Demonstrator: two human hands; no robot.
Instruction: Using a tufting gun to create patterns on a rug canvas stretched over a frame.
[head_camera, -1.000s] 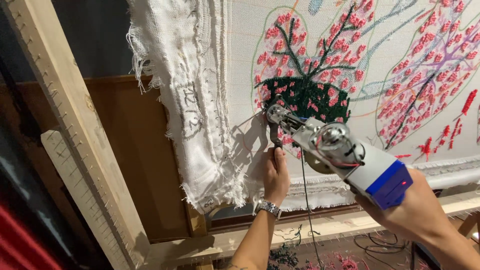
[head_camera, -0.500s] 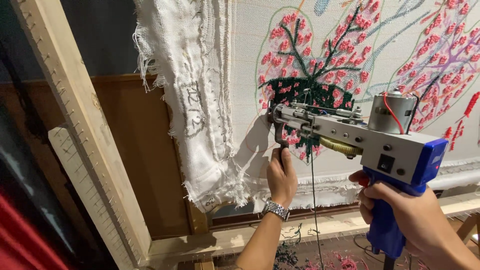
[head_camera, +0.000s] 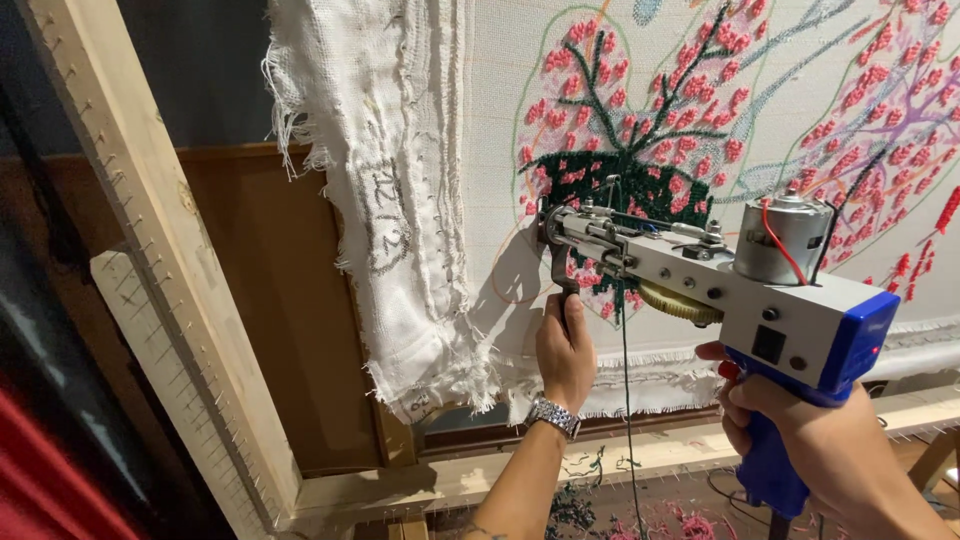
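The left hand (head_camera: 565, 350) was clenched around the front grip of the tufting gun (head_camera: 700, 280), its tip against the stretched cloth (head_camera: 500, 150). The right hand (head_camera: 810, 430) was closed around the blue rear handle (head_camera: 765, 470).

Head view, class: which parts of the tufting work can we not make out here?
- Needle tip of the grey and blue tufting gun: hidden by its own nose against the white cloth with pink and green tufting.
- Right hand: wrist cut off by the bottom edge.
- Left hand: palm side hidden; only its back shows, gripping the front handle.

No packages, labels, signs or screens visible.
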